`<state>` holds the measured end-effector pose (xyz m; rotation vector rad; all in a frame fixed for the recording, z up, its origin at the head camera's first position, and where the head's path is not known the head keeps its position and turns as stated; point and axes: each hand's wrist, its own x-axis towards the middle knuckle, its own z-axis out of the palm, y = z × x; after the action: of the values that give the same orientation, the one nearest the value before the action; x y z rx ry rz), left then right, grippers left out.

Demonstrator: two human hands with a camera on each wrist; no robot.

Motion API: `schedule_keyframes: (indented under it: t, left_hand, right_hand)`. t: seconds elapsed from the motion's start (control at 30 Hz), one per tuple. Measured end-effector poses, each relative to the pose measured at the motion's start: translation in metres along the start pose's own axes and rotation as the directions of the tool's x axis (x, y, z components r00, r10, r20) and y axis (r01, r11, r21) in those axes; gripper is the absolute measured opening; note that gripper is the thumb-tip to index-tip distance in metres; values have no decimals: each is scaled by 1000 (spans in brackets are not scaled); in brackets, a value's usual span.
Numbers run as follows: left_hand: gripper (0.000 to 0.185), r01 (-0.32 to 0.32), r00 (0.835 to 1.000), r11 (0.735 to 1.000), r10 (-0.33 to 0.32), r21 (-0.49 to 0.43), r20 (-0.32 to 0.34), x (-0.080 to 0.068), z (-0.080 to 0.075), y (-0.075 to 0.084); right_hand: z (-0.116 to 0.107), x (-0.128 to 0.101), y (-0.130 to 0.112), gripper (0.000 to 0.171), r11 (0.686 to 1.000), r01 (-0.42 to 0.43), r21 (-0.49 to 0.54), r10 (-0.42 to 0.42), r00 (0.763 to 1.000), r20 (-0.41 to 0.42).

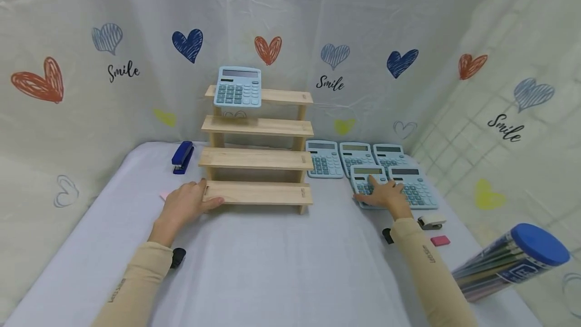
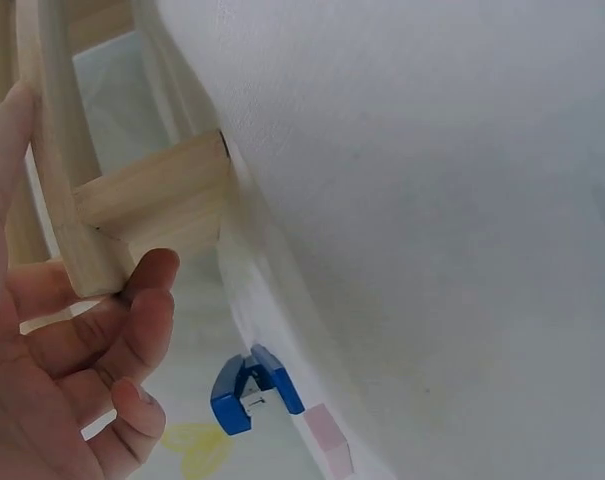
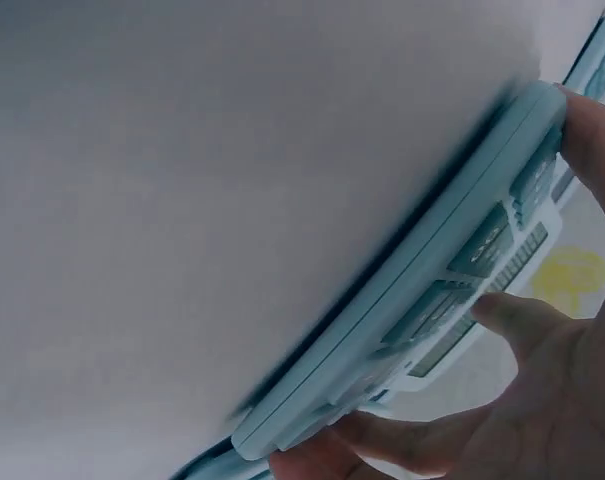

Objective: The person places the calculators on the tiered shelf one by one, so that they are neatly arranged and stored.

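Calculators lie in a group on the right side of the white surface, three in a far row and two nearer. The right hand rests on the near left calculator. In the right wrist view its thumb and fingers curl around the calculator's edge, so this grip is clamped on it.

The left hand holds the near left end of the wooden step shelf. Its thumb lies on the lowest step and its fingers curl under the wood, so this grip is closed on the shelf.

One more calculator leans on the top step. A blue stapler lies left of the shelf. Near the right arm lie a small white stapler, a pink eraser and a tube of pencils with a blue lid.
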<state>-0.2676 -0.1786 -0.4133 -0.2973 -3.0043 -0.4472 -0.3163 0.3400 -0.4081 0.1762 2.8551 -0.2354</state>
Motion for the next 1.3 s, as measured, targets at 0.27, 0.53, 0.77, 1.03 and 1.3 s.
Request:
schedule_keyframes:
  t: [0.27, 0.53, 0.77, 1.03, 1.3]
  left_hand:
    - [84, -19, 1000, 1000, 19, -8, -21, -1, 2, -2]
    - [84, -15, 1000, 1000, 15, -3, -21, -1, 1, -3]
    - [82, -30, 999, 1000, 30, 2, -37, -1, 2, -3]
    - [82, -29, 998, 1000, 29, 2, -52, 0, 4, -3]
    - [81, -26, 999, 999, 27, 20, -46, 1, 2, -2]
  right_hand:
    - [9, -5, -9, 109, 1000, -27, 13, 27, 999, 23]
    - [-5, -16, -14, 103, 994, 97, 47, -93, 993, -65]
    - [-66, -31, -52, 102, 981, 182, 61, -160, 952, -262]
    - [-124, -25, -121, 98, 974, 227, -14, -218, 914, -343]
    - [-150, 11, -184, 95, 966, 260, 10, -241, 909, -340]
